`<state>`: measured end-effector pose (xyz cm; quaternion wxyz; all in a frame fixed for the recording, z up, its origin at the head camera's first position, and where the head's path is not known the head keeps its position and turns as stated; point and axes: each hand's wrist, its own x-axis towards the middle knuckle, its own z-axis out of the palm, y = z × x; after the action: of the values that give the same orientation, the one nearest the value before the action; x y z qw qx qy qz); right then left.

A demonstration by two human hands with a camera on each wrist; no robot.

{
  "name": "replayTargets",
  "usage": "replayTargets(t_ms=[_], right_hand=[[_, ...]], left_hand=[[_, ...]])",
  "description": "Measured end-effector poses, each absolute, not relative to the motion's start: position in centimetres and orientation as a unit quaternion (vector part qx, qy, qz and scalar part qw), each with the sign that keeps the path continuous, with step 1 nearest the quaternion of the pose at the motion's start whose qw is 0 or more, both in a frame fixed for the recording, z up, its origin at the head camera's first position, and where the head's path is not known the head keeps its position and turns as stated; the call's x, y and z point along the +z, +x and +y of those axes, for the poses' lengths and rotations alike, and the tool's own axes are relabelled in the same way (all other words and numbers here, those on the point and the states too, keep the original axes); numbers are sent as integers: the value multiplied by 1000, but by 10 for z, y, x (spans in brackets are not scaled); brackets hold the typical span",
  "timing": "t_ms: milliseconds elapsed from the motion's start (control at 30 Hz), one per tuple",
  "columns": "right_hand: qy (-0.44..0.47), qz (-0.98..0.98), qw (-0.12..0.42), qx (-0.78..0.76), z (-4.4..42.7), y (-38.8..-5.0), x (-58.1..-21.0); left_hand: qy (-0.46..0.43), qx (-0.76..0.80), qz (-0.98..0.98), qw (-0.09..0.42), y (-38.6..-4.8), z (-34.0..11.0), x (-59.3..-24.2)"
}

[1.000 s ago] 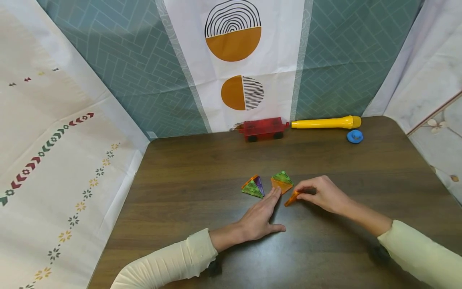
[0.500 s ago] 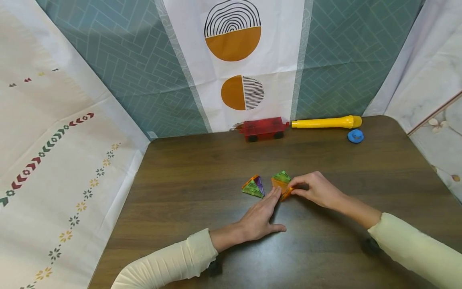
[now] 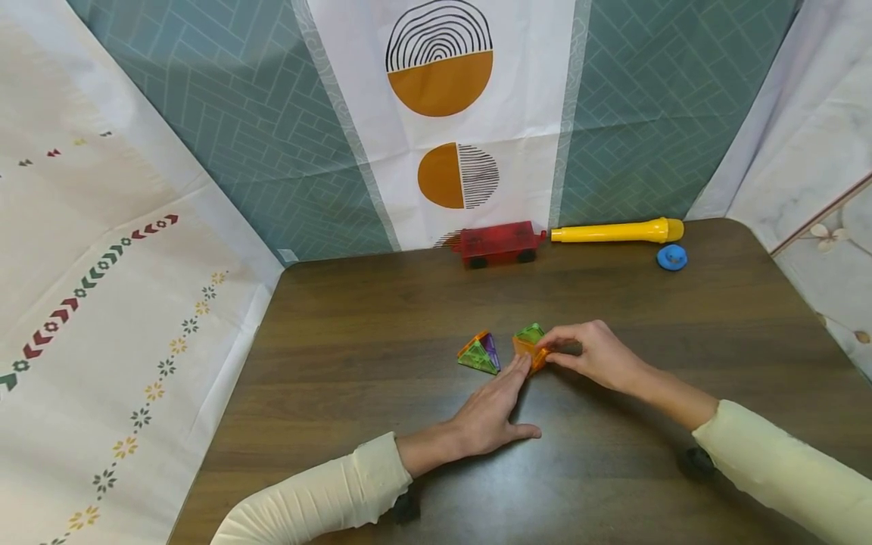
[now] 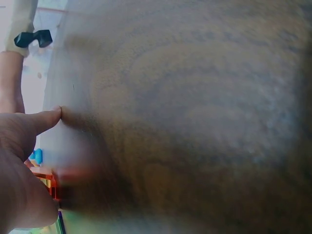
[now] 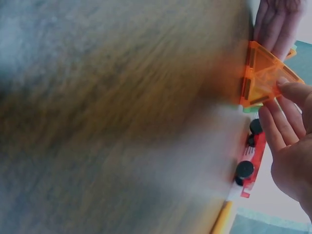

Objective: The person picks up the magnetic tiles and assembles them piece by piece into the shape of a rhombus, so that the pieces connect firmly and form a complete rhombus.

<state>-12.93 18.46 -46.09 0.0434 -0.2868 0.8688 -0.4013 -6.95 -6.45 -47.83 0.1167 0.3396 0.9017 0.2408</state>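
My right hand (image 3: 602, 357) pinches an orange see-through triangular magnetic tile (image 5: 262, 73) between thumb and fingers. That tile stands tilted up from the table, its lower edge along a flat orange tile (image 3: 521, 346). A green triangular tile (image 3: 530, 331) lies just behind the flat one. With fingers stretched out, my left hand (image 3: 492, 412) rests its fingertips at the near side of the orange tiles, thumb spread to the right. Left of these tiles is a small pyramid (image 3: 479, 354) of green, orange and purple triangles. Where the orange tiles meet is partly hidden by my fingers.
A red toy wagon (image 3: 500, 242) with black wheels stands at the table's back edge. Right of it lie a yellow toy microphone (image 3: 613, 231) and a small blue rubber duck (image 3: 672, 257). Fabric hangings rise behind and beside the brown table (image 3: 341, 318).
My right hand has moved left and slightly away from me, bringing the orange triangular tile up against the flat orange one. My left hand has stayed in place.
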Motion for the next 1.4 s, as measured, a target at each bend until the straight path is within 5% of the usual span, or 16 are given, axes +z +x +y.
replayTargets(t_ms=[433,867,1400], right_hand=[[-300,844,25,-444,206,-142,-451],[-353,808,130,-453,199,-153,-464],[-357,780,148,-492,184,-153,-479]], left_hand=[[318,270,900,126,-71,-65,-474],[309,341,888,-21,-86,-52,-476],[266,330,906,-17,-95,-32,-487]])
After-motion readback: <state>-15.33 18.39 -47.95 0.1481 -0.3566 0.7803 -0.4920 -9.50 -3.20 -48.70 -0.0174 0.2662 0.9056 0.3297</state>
